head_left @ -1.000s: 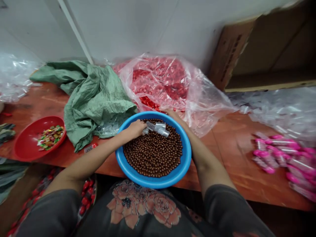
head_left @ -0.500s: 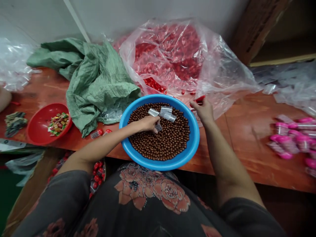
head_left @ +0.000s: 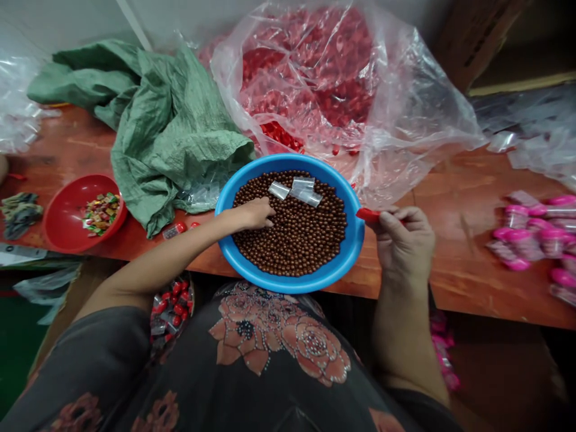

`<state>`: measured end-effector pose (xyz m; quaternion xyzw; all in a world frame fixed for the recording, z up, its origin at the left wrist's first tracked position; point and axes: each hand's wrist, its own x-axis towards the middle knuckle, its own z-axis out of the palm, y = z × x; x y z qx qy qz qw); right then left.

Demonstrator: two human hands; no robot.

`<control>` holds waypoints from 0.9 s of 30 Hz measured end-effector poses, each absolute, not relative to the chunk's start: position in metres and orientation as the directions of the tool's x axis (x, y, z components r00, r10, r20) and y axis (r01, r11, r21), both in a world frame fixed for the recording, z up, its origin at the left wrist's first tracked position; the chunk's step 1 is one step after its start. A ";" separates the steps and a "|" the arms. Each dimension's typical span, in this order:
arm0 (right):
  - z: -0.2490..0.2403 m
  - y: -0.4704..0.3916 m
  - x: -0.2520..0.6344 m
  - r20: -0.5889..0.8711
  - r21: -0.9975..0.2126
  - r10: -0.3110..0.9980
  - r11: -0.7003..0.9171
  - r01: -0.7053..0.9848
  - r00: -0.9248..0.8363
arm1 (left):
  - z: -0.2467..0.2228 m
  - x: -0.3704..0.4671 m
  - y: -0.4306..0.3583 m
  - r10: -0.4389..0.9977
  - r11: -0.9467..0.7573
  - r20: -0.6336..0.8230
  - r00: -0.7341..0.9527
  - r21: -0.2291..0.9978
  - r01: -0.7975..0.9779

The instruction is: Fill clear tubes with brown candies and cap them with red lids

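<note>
A blue basin [head_left: 292, 285] full of small brown balls [head_left: 297, 246] stands at the table's front edge. Several clear plastic tubes [head_left: 306, 194] lie on the balls toward the back. My left hand [head_left: 257, 214] is over the left part of the balls, its fingers curled down; what they hold, if anything, is hidden. Just right of the basin's rim, my right hand [head_left: 405, 237] pinches a red plastic cap [head_left: 368, 214] between thumb and fingers.
Behind the basin lies a clear bag [head_left: 310, 72] of red pieces, with a green sack [head_left: 166, 132] beside it. A red bowl [head_left: 56, 216] of wrapped candies is left; pink-capped tubes [head_left: 524, 231] lie right. Below the table are red-capped tubes [head_left: 173, 306].
My right hand has come back from the bag toward me, with the red cap in its fingers. My left hand has shifted left and back over the balls; the tube at its fingers no longer shows.
</note>
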<state>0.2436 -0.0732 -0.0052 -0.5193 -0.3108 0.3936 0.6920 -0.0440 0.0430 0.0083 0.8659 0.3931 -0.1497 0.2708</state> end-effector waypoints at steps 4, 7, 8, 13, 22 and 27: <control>-0.013 -0.094 0.237 -0.052 -0.934 0.898 0.111 -0.339 0.437 | 0.003 -0.048 0.039 0.636 -0.346 -0.421 0.647 0.594 0.726; -0.019 -0.104 0.232 -0.092 -0.927 0.917 0.064 -0.370 0.389 | -0.003 -0.039 0.027 0.735 -0.035 -0.388 0.556 0.797 0.603; -0.021 -0.106 0.231 -0.093 -0.930 0.927 0.050 -0.365 0.364 | -0.004 -0.036 0.024 0.751 0.007 -0.394 0.529 0.807 0.590; -0.026 -0.113 0.229 -0.049 -0.952 0.938 0.061 -0.301 0.344 | -0.001 -0.037 0.022 0.701 -0.180 -0.441 0.560 0.650 0.738; -0.017 -0.121 0.224 0.008 -0.983 0.954 0.062 -0.171 0.301 | -0.014 -0.028 0.016 0.786 -0.034 -0.460 0.414 0.635 0.771; -0.009 -0.122 0.217 -0.046 -0.966 0.951 0.036 -0.257 0.306 | -0.020 -0.010 0.011 0.720 0.154 -0.565 0.402 0.696 0.702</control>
